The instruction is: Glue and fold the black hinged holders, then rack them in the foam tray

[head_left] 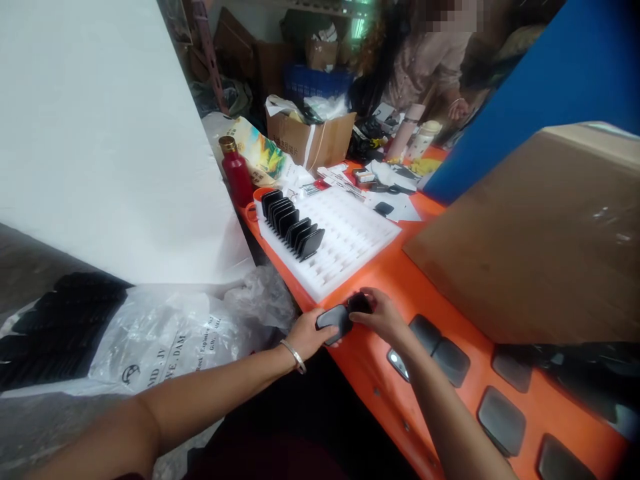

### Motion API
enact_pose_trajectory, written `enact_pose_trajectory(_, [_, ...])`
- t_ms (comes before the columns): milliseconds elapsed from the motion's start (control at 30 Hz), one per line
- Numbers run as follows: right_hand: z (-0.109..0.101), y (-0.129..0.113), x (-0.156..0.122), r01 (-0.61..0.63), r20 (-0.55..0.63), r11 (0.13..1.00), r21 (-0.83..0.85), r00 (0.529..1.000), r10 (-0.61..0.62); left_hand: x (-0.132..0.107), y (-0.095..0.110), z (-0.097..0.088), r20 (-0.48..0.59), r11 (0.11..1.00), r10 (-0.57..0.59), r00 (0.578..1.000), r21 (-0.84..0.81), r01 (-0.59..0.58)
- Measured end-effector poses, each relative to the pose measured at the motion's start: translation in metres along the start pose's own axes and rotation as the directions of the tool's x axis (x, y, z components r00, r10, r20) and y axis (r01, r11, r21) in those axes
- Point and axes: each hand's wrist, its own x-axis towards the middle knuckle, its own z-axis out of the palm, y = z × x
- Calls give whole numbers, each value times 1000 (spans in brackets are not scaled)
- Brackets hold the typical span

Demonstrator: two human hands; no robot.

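My left hand point(307, 339) is closed on a dark rounded-square plate point(333, 321) near the table's front edge, thumb across its lower side. Beside it, my right hand point(384, 316) pinches a small black piece point(359, 303); its exact kind is hard to make out. The piece is close against the plate's right side, and whether they touch I cannot tell. Beyond the hands, a white slotted foam tray point(345, 243) carries a row of upright black plates point(287, 220) along its left side. More dark plates point(451, 361) lie flat to the right of my right forearm.
A large cardboard box point(530, 233) bounds the orange table point(373, 360) on the right. At the left stand a white panel point(110, 133) and a red bottle point(235, 172). Below are plastic bags point(165, 333). An open carton point(313, 140) is behind; another person point(425, 67) is farther back.
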Motion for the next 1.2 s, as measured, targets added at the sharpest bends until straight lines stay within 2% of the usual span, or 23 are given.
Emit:
enact_pose_trajectory(100, [-10,-19,-17,44,-35,980,192,999,-38,-18,39,-15,-17,963,196,980,192,-190])
enact_pose_trajectory(167, [-17,-37,-25,97,-69,955,282,994,-80,-28,77,-31,-95,864,363,927,407,-297])
enact_pose_trajectory(200, [-19,-45,-27,117,-85,947,300,992,-96,-31,97,-39,-120,779,477,870,517,-356])
enact_pose_trajectory(267, [-20,-57,-29,141,-111,944,298,987,-112,-35,135,-51,-120,560,692,711,712,-425])
enact_pose_trajectory(333, [-17,-62,-28,146,-117,946,290,986,-116,-34,164,-57,-27,307,821,570,864,-400])
enact_pose_trajectory(367, [-14,-63,-27,144,-114,946,291,987,-115,-32,174,-58,39,195,844,535,907,-373])
enact_pose_trajectory(400, [-10,-62,-26,141,-111,947,290,987,-113,-29,181,-57,106,98,840,532,935,-342])
enact_pose_trajectory(433, [-7,-60,-26,137,-107,949,285,988,-110,-25,185,-56,164,21,816,555,950,-311])
enact_pose_trajectory(500, [-1,-57,-27,125,-96,957,263,990,-103,-16,186,-52,234,-81,724,649,963,-257])
enact_pose_trajectory(567, [1,-53,-29,111,-87,964,242,992,-92,-6,182,-47,256,-139,629,734,966,-218])
enact_pose_trajectory(667, [-1,-49,-33,90,-67,970,225,995,-77,4,180,-41,241,-181,558,794,969,-166])
enact_pose_trajectory(933, [0,-37,-37,77,-29,972,220,997,-73,19,192,-36,133,-201,471,872,979,-40])
enact_pose_trajectory(1067, [3,-33,-38,95,-4,976,197,995,-96,22,189,-31,145,-233,426,893,971,-46])
enact_pose_trajectory(1133, [3,-33,-38,119,-21,978,170,993,-117,20,188,-28,170,-239,415,894,968,-73])
enact_pose_trajectory(1200, [2,-37,-37,167,-73,978,127,985,-159,20,189,-28,222,-251,464,857,961,-113])
